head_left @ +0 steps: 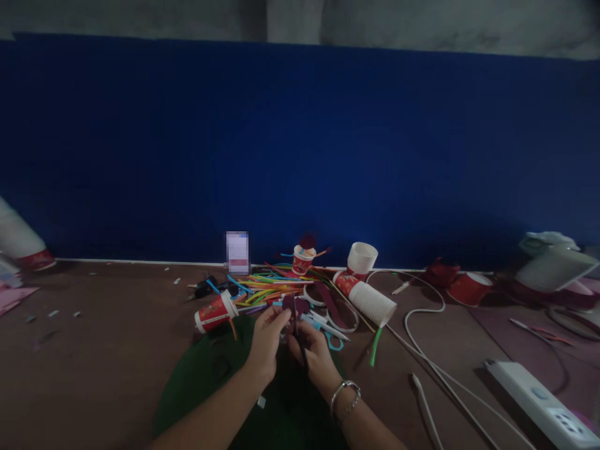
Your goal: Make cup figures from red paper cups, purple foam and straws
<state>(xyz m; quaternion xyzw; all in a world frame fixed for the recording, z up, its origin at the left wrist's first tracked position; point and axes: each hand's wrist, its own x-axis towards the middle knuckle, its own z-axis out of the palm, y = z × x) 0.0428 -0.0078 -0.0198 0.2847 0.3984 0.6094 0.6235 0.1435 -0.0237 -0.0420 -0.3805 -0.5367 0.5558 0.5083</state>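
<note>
My left hand (267,340) pinches the edge of a dark red piece (296,305), whose material I cannot make out. Closed around dark-handled scissors (298,334) is my right hand (316,359), with a bracelet at its wrist. The narrow blades point away from me and lie against the dark red piece. Both hands are above a dark green round mat (201,387). Just beyond them lies a heap of colourful pipe cleaners (272,287). A red paper cup (215,311) lies on its side left of my left hand.
A decorated paper cup (302,262) stands behind the heap beside a lit phone (237,253). Stacked paper cups (368,300) lie to the right, near a ribbon roll (335,306). White cables (422,350) run towards a power strip (539,400). A blue partition (300,144) rises behind.
</note>
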